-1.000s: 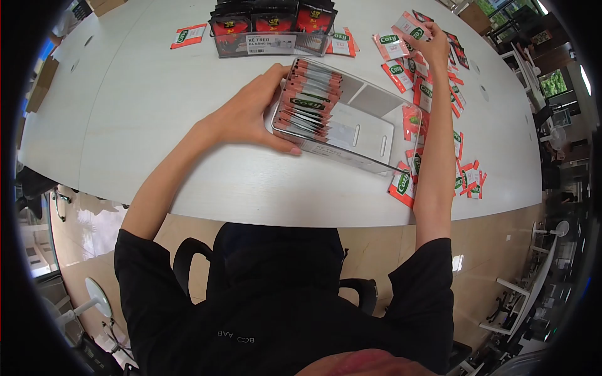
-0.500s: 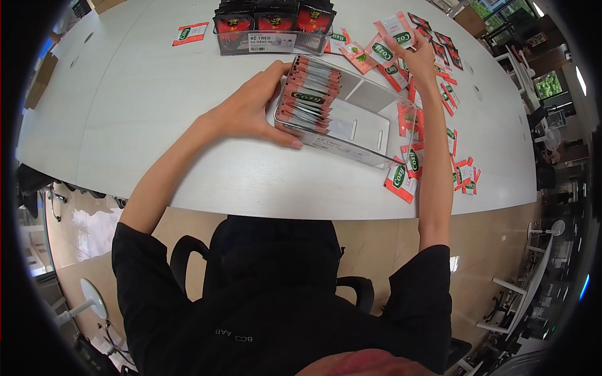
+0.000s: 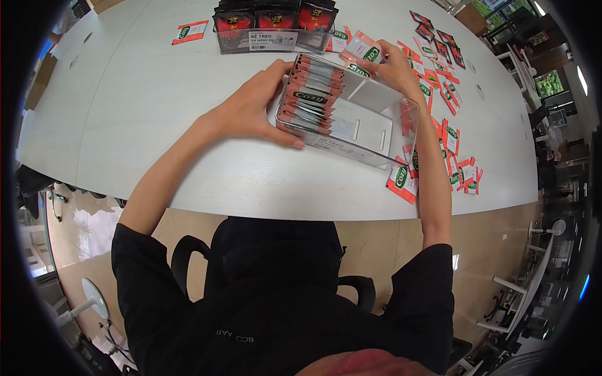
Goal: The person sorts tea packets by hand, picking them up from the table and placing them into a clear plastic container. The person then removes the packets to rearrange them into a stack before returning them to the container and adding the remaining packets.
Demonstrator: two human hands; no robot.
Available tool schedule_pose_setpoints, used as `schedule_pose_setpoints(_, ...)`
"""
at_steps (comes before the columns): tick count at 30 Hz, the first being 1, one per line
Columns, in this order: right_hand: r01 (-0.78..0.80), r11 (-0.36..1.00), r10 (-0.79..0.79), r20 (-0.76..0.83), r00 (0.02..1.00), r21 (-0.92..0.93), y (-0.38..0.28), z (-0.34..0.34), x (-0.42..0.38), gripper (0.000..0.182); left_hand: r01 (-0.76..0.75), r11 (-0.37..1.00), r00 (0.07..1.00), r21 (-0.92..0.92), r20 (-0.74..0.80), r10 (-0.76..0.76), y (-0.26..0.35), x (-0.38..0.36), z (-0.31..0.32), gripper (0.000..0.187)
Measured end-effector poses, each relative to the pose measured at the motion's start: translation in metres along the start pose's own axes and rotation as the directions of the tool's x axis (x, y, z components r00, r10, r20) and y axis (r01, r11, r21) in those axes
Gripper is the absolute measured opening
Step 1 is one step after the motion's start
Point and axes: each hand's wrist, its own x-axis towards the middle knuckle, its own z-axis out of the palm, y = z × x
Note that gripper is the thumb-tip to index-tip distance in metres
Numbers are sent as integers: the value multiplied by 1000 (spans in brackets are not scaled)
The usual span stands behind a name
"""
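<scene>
My left hand (image 3: 254,103) grips the left end of a clear plastic box (image 3: 351,150), thumb along its near side. Pink Cozy sachets (image 3: 311,97) stand packed in a row in the box's left part; its right part shows a bare white bottom. Just beyond the box's far wall, my right hand (image 3: 392,67) pinches a pink Cozy sachet (image 3: 364,49) between thumb and fingers. Another Cozy sachet shows partly below it, near the box wall. Under and beside my right forearm lie several loose Cozy sachets (image 3: 401,182).
A second clear box (image 3: 235,47) with black and red coffee sachets (image 3: 276,22) stands at the back. One Cozy sachet (image 3: 190,32) lies to its left. More Cozy sachets (image 3: 450,97) and several black sachets (image 3: 446,41) are scattered on the right of the white table (image 3: 138,81).
My right hand has moved left and nearer the box with a sachet in its fingers. My left hand and the box have barely shifted.
</scene>
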Motion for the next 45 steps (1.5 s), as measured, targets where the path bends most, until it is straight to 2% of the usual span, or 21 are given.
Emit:
schedule_pose_setpoints(3, 60, 997, -62, -63, 996, -43, 12, 0, 3, 43, -4, 1000, 1000, 13, -13, 4, -1, -1, 1, 108)
schedule_pose_setpoints(9, 113, 981, -71, -249, 966, 158, 18, -32, -9, 44, 64, 997, 998, 45, -27, -63, 1, 0, 4, 108)
schedule_pose_setpoints(11, 219, 850, 23, -449, 893, 480, 9, -41, -30, 42, 80, 986, 995, 144, -65, -72, 3, 1, 4, 119)
schedule_pose_setpoints(12, 216, 850, 28, -451, 892, 480, 6, -46, -36, 42, 77, 987, 996, 142, -60, -69, 2, 0, 7, 119)
schedule_pose_setpoints(15, 334, 592, 52, -448, 892, 734, -6, -62, -56, 32, 79, 975, 984, 210, -170, -43, -1, 2, 19, 122)
schedule_pose_setpoints(17, 346, 583, 21, -439, 898, 735, -16, -67, -64, 33, 73, 989, 959, 130, -283, -34, 1, 2, 25, 124)
schedule_pose_setpoints(20, 430, 529, -127, -432, 893, 732, -31, -61, -70, 32, 29, 983, 926, 183, -375, 43, 17, 2, 19, 119)
schedule_pose_setpoints(24, 642, 533, -333, -561, 758, 551, -64, -32, -86, 41, -76, 940, 837, 331, -491, 241, 18, -1, 9, 113)
schedule_pose_setpoints(25, 726, 512, -420, -604, 677, 458, -72, -23, -91, 45, -193, 920, 787, 341, -507, 352, 20, -3, 6, 102)
schedule_pose_setpoints(26, 725, 503, -415, -604, 680, 470, -82, -15, -100, 45, -305, 884, 723, 353, -519, 457, 21, -5, 4, 91)
schedule_pose_setpoints(27, 701, 509, -442, -547, 711, 499, -92, -7, -110, 50, -295, 885, 731, 359, -512, 451, 22, -8, 5, 91)
schedule_pose_setpoints(29, 673, 505, -465, -487, 739, 540, -104, 8, -123, 55, -418, 836, 743, 355, -396, 540, 28, -13, 11, 67)
schedule_pose_setpoints(30, 668, 552, -496, -446, 745, 499, -108, 14, -128, 59, -505, 807, 666, 305, -458, 589, 28, -8, 18, 41)
schedule_pose_setpoints(33, 689, 603, -562, -399, 725, 402, -104, 23, -128, 63, -589, 736, 617, 334, -402, 677, 26, -12, 21, 27)
schedule_pose_setpoints(35, 749, 641, -643, -413, 644, 170, -98, 23, -127, 56, -552, 789, 651, 271, -451, 610, 32, -13, 20, 18)
schedule_pose_setpoints(36, 750, 640, -645, -413, 643, 169, -99, 22, -123, 56, -494, 824, 678, 276, -471, 564, 31, -14, 18, 16)
schedule_pose_setpoints(38, 826, 558, -726, -529, 440, -79, -102, 18, -116, 37, -434, 856, 700, 282, -493, 517, 28, -16, 21, 14)
schedule_pose_setpoints(40, 798, 581, -723, -552, 415, -161, -105, 13, -119, 32, -341, 940, 720, 22, -637, 276, 25, -19, 29, 11)
schedule_pose_setpoints(42, 763, 599, -723, -572, 387, -241, -104, 11, -121, 27, -356, 930, 734, -88, -642, 220, 26, -19, 28, 14)
schedule_pose_setpoints(43, 770, 626, -676, -581, 454, -126, -101, 12, -121, 24, -371, 907, 751, -199, -639, 168, 29, -18, 27, 16)
schedule_pose_setpoints(45, 766, 642, -629, -580, 517, -14, -99, 16, -123, 20, -373, 916, 732, -146, -654, 193, 35, -18, 27, 21)
